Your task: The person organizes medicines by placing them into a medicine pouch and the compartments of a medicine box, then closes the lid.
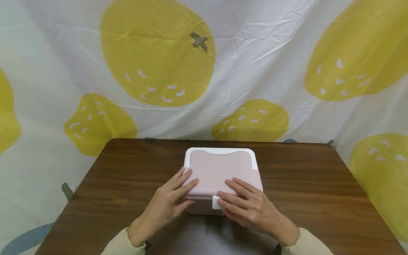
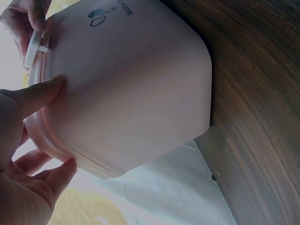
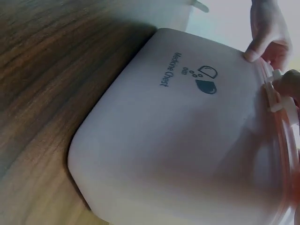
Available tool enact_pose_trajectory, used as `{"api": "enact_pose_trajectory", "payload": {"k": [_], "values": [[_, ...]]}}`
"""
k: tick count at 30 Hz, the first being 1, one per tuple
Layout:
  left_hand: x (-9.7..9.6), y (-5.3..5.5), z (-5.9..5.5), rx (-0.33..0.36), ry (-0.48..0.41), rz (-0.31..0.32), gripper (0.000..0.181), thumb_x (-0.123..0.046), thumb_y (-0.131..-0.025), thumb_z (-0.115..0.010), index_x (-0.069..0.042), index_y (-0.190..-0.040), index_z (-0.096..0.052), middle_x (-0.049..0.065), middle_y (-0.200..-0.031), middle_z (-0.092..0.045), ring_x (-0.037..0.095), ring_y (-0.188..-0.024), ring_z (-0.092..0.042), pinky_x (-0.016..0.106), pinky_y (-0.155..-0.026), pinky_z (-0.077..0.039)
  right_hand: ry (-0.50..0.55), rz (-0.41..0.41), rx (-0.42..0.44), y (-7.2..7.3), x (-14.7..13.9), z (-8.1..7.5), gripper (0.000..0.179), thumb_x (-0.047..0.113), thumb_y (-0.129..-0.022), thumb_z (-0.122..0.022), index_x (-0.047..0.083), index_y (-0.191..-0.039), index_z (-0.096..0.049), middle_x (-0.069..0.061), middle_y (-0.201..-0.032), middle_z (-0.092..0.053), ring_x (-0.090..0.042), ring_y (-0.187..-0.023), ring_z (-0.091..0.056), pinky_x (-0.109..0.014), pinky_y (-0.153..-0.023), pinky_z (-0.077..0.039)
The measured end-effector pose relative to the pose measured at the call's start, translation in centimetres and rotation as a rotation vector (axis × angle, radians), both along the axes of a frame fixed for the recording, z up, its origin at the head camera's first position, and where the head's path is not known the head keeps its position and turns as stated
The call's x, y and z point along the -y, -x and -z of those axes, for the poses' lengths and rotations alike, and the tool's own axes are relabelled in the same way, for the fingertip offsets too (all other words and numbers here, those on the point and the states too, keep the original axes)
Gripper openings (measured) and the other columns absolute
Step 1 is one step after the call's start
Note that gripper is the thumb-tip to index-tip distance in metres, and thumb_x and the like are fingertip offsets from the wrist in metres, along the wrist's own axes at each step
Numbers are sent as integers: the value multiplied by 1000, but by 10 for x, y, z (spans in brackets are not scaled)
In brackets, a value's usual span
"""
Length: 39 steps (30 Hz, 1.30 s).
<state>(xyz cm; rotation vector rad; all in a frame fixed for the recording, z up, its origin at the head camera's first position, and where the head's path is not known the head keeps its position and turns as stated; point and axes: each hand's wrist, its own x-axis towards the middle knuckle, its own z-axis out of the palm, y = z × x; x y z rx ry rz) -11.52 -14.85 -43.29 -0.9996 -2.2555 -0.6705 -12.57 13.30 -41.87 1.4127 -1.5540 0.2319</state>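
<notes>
A pale pink medicine box [image 1: 220, 171] stands on the table, its lid down, with a white carry handle [image 1: 220, 150] lying along the lid's far edge. "Medicine Chest" and a capsule logo [image 3: 206, 86] are printed on its front. My left hand [image 1: 167, 198] grips the near left corner, thumb on the front wall and fingers over the lid and side. At the front, my right hand [image 1: 251, 207] has its fingertips on the white latch [image 1: 216, 202] while other fingers lie on the lid. In the left wrist view the latch [image 2: 32, 49] is tilted out from the box wall.
The dark wood-grain table [image 1: 302, 177] extends on both sides of the box. Behind it hangs a white cloth [image 1: 251, 71] printed with yellow fruit, close to the table's far edge.
</notes>
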Motion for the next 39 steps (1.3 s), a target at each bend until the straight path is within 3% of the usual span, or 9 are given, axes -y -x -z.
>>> {"api": "enact_pose_trajectory", "payload": {"k": [19,28,32,36,39], "values": [[0,1,1,-26,-16,14,67,-12,-67,-91,-15,-129,-67,16,-136,-60,40,-128,-54,49,-92,-53,17,42,-126,0,0,13,26,9,-101,-51,8,-103,-77,-15,-112,-72,-44,-99,-67,-51,-83,-55],[-1,6,3,-28,4,2,67,-14,-67,-91,-15,-129,-66,15,-137,-60,39,-129,-53,49,-94,-53,34,68,-132,2,1,16,23,15,-101,-55,10,-108,-75,-16,-113,-72,-42,-99,-68,-51,-83,-55],[1,8,1,-17,46,14,63,-24,-74,-88,-15,-132,-63,15,-140,-57,38,-132,-51,49,-99,-49,48,72,-110,3,2,14,24,22,-99,-58,7,-106,-74,-18,-110,-72,-40,-97,-69,-50,-82,-55],[12,15,-3,35,58,38,53,-40,-89,-73,-15,-134,-62,15,-141,-54,36,-132,-49,50,-104,-45,72,78,-62,5,-2,9,32,30,-97,-58,3,-105,-73,-20,-108,-71,-37,-95,-70,-50,-81,-53],[28,26,-8,99,28,-6,50,-40,-93,-68,-14,-135,-61,12,-141,-55,34,-132,-49,51,-107,-42,121,93,0,11,-12,4,37,33,-96,-58,0,-104,-74,-22,-106,-72,-38,-94,-69,-51,-88,-51]]}}
